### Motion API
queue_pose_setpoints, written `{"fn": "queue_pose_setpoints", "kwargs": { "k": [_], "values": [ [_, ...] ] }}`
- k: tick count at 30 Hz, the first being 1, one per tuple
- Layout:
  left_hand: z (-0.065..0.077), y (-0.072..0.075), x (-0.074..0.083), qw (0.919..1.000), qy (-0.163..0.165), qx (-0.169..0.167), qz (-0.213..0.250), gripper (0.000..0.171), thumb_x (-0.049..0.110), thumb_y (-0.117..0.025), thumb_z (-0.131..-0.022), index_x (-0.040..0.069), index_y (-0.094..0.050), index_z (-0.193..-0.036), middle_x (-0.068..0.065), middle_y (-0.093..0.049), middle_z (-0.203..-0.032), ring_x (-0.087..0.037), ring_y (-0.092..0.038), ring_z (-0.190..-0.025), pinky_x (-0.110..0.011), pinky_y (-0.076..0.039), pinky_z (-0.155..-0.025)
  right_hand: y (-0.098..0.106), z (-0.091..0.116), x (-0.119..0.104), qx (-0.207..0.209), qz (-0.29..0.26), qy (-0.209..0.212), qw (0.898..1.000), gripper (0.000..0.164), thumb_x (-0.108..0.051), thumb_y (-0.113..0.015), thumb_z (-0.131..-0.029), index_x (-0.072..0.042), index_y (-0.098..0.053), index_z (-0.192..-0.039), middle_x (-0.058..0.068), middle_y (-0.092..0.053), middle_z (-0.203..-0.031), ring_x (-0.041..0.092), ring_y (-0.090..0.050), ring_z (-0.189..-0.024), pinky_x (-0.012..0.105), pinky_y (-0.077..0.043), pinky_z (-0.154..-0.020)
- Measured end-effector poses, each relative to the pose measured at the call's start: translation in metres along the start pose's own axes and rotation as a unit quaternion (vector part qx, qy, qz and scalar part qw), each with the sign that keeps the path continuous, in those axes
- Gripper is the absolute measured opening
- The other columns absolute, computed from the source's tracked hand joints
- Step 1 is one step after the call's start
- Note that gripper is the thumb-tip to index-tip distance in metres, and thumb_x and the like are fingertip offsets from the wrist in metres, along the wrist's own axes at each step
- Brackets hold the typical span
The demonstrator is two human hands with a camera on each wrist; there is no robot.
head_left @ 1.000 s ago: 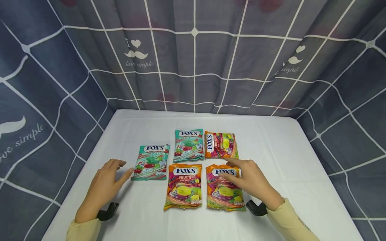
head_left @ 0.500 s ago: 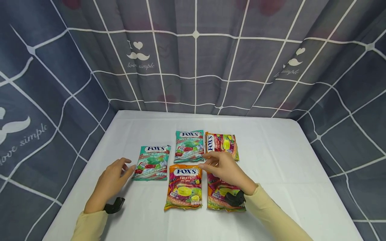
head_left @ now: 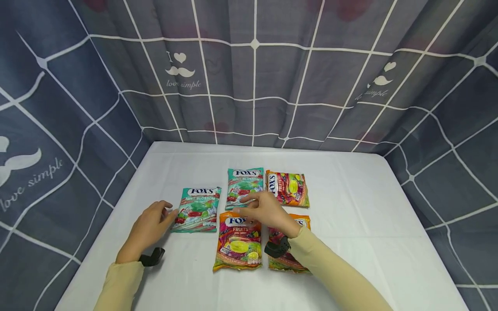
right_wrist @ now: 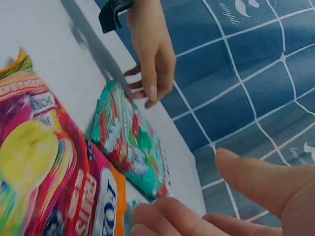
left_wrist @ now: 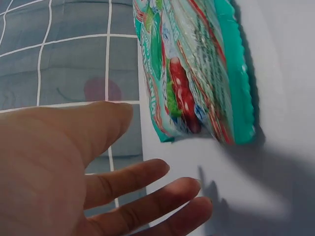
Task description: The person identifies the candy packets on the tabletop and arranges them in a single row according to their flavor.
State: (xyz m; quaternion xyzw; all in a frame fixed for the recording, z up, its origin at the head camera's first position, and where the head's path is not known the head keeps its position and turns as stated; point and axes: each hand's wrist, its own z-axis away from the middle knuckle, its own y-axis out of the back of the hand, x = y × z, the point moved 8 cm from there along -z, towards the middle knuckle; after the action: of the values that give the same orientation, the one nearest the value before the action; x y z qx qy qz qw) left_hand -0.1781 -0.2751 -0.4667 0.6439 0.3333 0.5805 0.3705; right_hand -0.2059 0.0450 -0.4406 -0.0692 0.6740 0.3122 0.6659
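Observation:
A green Fox's mint candy bag (head_left: 196,209) lies on the left. My left hand (head_left: 148,229) hovers beside its left edge, fingers relaxed and holding nothing; in the left wrist view a gap shows between thumb (left_wrist: 106,125) and fingers. My right hand (head_left: 268,211) is above the top of an orange Fox's fruit candy bag (head_left: 238,246), partly covering it and the lower edge of a second green bag (head_left: 245,179). Its thumb and fingers stand apart with nothing between them in the right wrist view. Another orange bag (head_left: 301,222) lies partly hidden under my right forearm.
A further orange fruit candy bag (head_left: 289,189), turned sideways, lies at the back right of the group. Everything lies on a white-covered table (head_left: 350,194). Dark grid-patterned curtains (head_left: 218,69) enclose the back and both sides. Each wrist wears a black camera mount (head_left: 152,256).
My right hand has moved left, from the right-hand orange bags to over the middle orange bag. The left hand has shifted slightly right, nearer the left green bag. The bags have stayed put.

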Motion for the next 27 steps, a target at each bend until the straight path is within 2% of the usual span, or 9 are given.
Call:
{"fn": "queue_pose_setpoints", "kwargs": {
  "k": [3, 7, 10, 18, 22, 24, 27],
  "values": [
    [-0.005, 0.000, 0.001, 1.0000, 0.000, -0.004, -0.001, 0.044, 0.030, -0.072, -0.109, -0.009, -0.067, -0.126, -0.010, -0.066, -0.097, -0.024, -0.062, -0.085, -0.047, -0.052, -0.073, -0.009, -0.011, -0.002, 0.007, 0.002, -0.011, 1.000, 0.048, -0.027, -0.080, -0.103, 0.010, -0.071, -0.133, 0.019, -0.079, -0.083, 0.039, -0.077, -0.067, 0.052, -0.064, -0.064],
    [-0.013, -0.004, 0.002, 0.9995, 0.011, -0.028, 0.008, 0.046, 0.031, -0.069, -0.110, -0.012, -0.064, -0.128, -0.008, -0.063, -0.089, -0.022, -0.058, -0.078, -0.042, -0.048, -0.069, -0.020, -0.024, -0.002, 0.020, -0.010, -0.022, 1.000, 0.041, -0.026, -0.079, -0.104, 0.007, -0.075, -0.127, 0.017, -0.079, -0.082, 0.036, -0.076, -0.062, 0.048, -0.063, -0.059],
    [-0.017, -0.009, 0.002, 0.9985, 0.020, -0.046, 0.019, 0.048, 0.031, -0.067, -0.112, -0.013, -0.062, -0.129, -0.008, -0.060, -0.085, -0.022, -0.055, -0.075, -0.040, -0.046, -0.068, -0.028, -0.030, -0.001, 0.028, -0.028, -0.030, 0.999, 0.037, -0.022, -0.079, -0.104, 0.009, -0.075, -0.125, 0.020, -0.079, -0.083, 0.036, -0.075, -0.059, 0.045, -0.063, -0.057],
    [-0.021, -0.017, 0.002, 0.9979, 0.025, -0.057, 0.019, 0.049, 0.032, -0.065, -0.113, -0.015, -0.064, -0.126, -0.009, -0.064, -0.088, -0.024, -0.060, -0.079, -0.049, -0.053, -0.075, -0.050, -0.047, 0.006, 0.030, -0.021, -0.064, 0.997, 0.051, -0.022, -0.078, -0.105, 0.019, -0.065, -0.134, 0.021, -0.076, -0.076, 0.017, -0.064, -0.042, 0.028, -0.055, -0.047],
    [-0.023, -0.020, 0.004, 0.9978, 0.019, -0.058, 0.025, 0.050, 0.032, -0.064, -0.113, -0.016, -0.063, -0.127, -0.008, -0.061, -0.087, -0.022, -0.057, -0.078, -0.045, -0.051, -0.073, -0.059, -0.053, 0.012, 0.030, -0.022, -0.097, 0.995, 0.055, -0.024, -0.078, -0.105, 0.018, -0.063, -0.137, 0.019, -0.075, -0.072, 0.014, -0.060, -0.039, 0.023, -0.046, -0.042],
    [-0.023, -0.021, 0.005, 0.9977, 0.021, -0.058, 0.027, 0.049, 0.031, -0.064, -0.113, -0.016, -0.063, -0.127, -0.008, -0.060, -0.086, -0.022, -0.055, -0.076, -0.042, -0.048, -0.070, -0.064, -0.056, 0.015, 0.030, -0.028, -0.110, 0.993, 0.048, -0.023, -0.078, -0.105, 0.017, -0.066, -0.129, 0.018, -0.074, -0.070, 0.015, -0.060, -0.039, 0.022, -0.043, -0.040],
    [-0.024, -0.021, 0.006, 0.9977, 0.027, -0.056, 0.028, 0.045, 0.028, -0.064, -0.113, -0.016, -0.063, -0.126, -0.008, -0.060, -0.085, -0.022, -0.055, -0.076, -0.040, -0.046, -0.068, -0.068, -0.061, 0.018, 0.029, -0.008, -0.116, 0.993, 0.035, -0.022, -0.078, -0.105, 0.013, -0.075, -0.104, 0.015, -0.072, -0.064, 0.015, -0.059, -0.037, 0.022, -0.042, -0.038]
  ]
}}
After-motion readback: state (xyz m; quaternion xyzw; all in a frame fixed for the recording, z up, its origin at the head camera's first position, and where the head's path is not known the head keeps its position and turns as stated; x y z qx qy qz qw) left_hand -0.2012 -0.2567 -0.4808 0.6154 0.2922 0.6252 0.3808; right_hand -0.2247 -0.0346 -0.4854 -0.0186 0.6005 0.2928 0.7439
